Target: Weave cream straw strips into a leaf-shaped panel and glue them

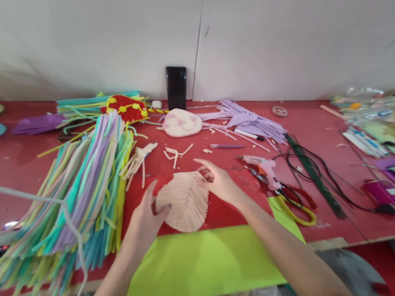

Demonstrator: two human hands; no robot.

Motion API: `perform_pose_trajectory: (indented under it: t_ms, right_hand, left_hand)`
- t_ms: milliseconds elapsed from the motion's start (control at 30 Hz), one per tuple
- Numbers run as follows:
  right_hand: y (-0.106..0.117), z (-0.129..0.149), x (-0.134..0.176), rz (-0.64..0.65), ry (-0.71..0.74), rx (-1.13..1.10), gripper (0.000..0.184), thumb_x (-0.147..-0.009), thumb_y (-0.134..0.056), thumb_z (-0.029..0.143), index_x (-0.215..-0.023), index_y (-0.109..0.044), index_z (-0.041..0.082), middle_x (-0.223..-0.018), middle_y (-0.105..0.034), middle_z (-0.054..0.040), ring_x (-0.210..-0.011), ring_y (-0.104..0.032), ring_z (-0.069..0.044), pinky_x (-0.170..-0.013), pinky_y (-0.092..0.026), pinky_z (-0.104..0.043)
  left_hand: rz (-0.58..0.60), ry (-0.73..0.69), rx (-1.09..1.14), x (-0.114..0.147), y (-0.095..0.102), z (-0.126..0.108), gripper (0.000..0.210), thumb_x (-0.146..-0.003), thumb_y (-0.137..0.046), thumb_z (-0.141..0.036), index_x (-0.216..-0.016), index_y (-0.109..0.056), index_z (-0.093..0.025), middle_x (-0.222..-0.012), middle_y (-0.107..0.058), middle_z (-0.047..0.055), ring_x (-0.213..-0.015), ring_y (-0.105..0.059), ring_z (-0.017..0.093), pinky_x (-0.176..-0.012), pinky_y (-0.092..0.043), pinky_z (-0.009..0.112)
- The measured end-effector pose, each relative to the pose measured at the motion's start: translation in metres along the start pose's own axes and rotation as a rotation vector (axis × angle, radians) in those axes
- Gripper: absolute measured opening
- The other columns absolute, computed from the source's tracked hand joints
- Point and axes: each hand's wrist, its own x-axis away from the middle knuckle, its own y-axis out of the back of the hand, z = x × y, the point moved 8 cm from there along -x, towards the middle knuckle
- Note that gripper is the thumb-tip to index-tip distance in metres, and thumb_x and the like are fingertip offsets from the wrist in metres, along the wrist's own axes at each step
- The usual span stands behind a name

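A cream leaf-shaped piece made of pipe cleaners (187, 204), with a ribbed herringbone pattern, lies over a red sheet (229, 205) in front of me. My left hand (146, 211) grips its left edge, thumb over the top. At the upper right edge, the fingers of my right hand (218, 180) pinch the same piece. Short cream pipe cleaner offcuts (175, 154) are scattered just beyond it. A bunch of cream pipe cleaner pieces (139, 163) sits beyond my left hand.
Pipe cleaners in many colours (80, 191) are heaped at left, crossed by a white cable (73, 227). On the right lie a pink glue gun (269, 171) and yellow-handled scissors (300, 214). A phone (176, 87) leans on the wall behind a pale oval piece (181, 122) and purple pipe cleaners (248, 117).
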Motion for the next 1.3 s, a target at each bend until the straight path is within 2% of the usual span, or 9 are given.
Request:
perform_pose_trajectory:
  t_ms: [67, 167, 267, 433, 567, 833, 1067, 1200, 1300]
  right_hand:
    - [0.003, 0.014, 0.007, -0.051, 0.058, 0.145, 0.056, -0.082, -0.065, 0.025, -0.134, -0.048, 0.033, -0.117, -0.061, -0.0049, -0.09, -0.062, -0.017, -0.089, -0.051, -0.037]
    - [0.028, 0.038, 0.023, -0.225, 0.16, 0.379, 0.038, -0.089, -0.055, 0.03, -0.127, -0.056, 0.031, -0.123, -0.06, -0.0069, -0.115, -0.055, -0.024, -0.103, -0.042, -0.045]
    - [0.072, 0.041, 0.043, -0.414, 0.163, 0.515, 0.027, -0.092, -0.05, 0.033, -0.115, -0.063, 0.026, -0.113, -0.063, -0.0085, -0.109, -0.057, -0.024, -0.101, -0.043, -0.044]
    - [0.16, -0.002, 0.083, -0.753, -0.027, 0.76, 0.028, -0.09, -0.05, 0.041, -0.098, -0.065, 0.018, -0.096, -0.064, -0.0114, -0.091, -0.059, -0.025, -0.087, -0.047, -0.041]
    - [0.193, -0.042, 0.102, -0.798, -0.208, 0.884, 0.043, -0.085, -0.05, 0.056, -0.093, -0.063, 0.015, -0.091, -0.062, -0.0142, -0.086, -0.057, -0.027, -0.079, -0.046, -0.041]
    - [0.183, -0.075, 0.098, -0.653, -0.312, 0.82, 0.048, -0.083, -0.046, 0.064, -0.082, -0.061, 0.018, -0.079, -0.06, -0.0112, -0.078, -0.057, -0.026, -0.075, -0.044, -0.039]
    - [0.19, -0.059, 0.102, -0.769, -0.264, 0.792, 0.048, -0.086, -0.039, 0.065, -0.077, -0.054, 0.02, -0.083, -0.059, -0.0133, -0.086, -0.054, -0.028, -0.079, -0.044, -0.043]
    - [0.172, -0.043, 0.095, -0.687, -0.357, 0.344, 0.047, -0.083, -0.047, 0.067, -0.084, -0.053, 0.02, -0.081, -0.065, -0.0099, -0.071, -0.06, -0.021, -0.063, -0.049, -0.034]
    - [0.119, -0.026, 0.072, -0.437, -0.324, -0.181, 0.046, -0.084, -0.049, 0.065, -0.098, -0.048, 0.021, -0.087, -0.069, -0.0086, -0.067, -0.066, -0.019, -0.05, -0.05, -0.029]
  left_hand:
    - [-0.024, -0.09, -0.165, 0.005, 0.003, -0.007, 0.06, -0.082, -0.059, -0.032, -0.139, -0.043, -0.026, -0.084, -0.062, 0.002, -0.073, -0.061, 0.021, -0.07, -0.05, 0.034]
    - [-0.155, -0.207, -0.448, 0.01, 0.014, -0.025, 0.044, -0.085, -0.056, -0.034, -0.129, -0.054, -0.028, -0.101, -0.06, 0.008, -0.093, -0.059, 0.029, -0.083, -0.048, 0.043]
    - [-0.21, -0.288, -0.56, 0.01, 0.014, -0.043, 0.039, -0.087, -0.054, -0.035, -0.125, -0.057, -0.028, -0.113, -0.058, 0.01, -0.101, -0.057, 0.031, -0.091, -0.045, 0.048]
    - [-0.07, -0.444, -0.527, -0.001, -0.022, -0.069, 0.045, -0.091, -0.052, -0.037, -0.133, -0.049, -0.023, -0.135, -0.052, 0.012, -0.12, -0.052, 0.03, -0.103, -0.04, 0.047]
    - [0.003, -0.522, -0.525, -0.015, -0.052, -0.083, 0.054, -0.093, -0.046, -0.042, -0.141, -0.039, -0.017, -0.148, -0.042, 0.014, -0.134, -0.042, 0.029, -0.111, -0.033, 0.049]
    - [0.06, -0.553, -0.592, -0.035, -0.074, -0.072, 0.049, -0.094, -0.044, -0.036, -0.14, -0.042, -0.018, -0.151, -0.037, 0.012, -0.138, -0.039, 0.028, -0.117, -0.021, 0.052]
    - [0.093, -0.536, -0.553, -0.037, -0.078, -0.063, 0.052, -0.093, -0.047, -0.037, -0.141, -0.04, -0.022, -0.149, -0.042, 0.009, -0.135, -0.042, 0.027, -0.118, -0.018, 0.052]
    - [0.082, -0.514, -0.51, -0.04, -0.079, -0.059, 0.056, -0.091, -0.05, -0.039, -0.142, -0.038, -0.02, -0.145, -0.048, 0.011, -0.135, -0.043, 0.027, -0.118, -0.018, 0.053]
    - [0.069, -0.499, -0.497, -0.042, -0.079, -0.056, 0.056, -0.09, -0.052, -0.04, -0.14, -0.038, -0.019, -0.14, -0.052, 0.012, -0.133, -0.045, 0.027, -0.117, -0.018, 0.053]
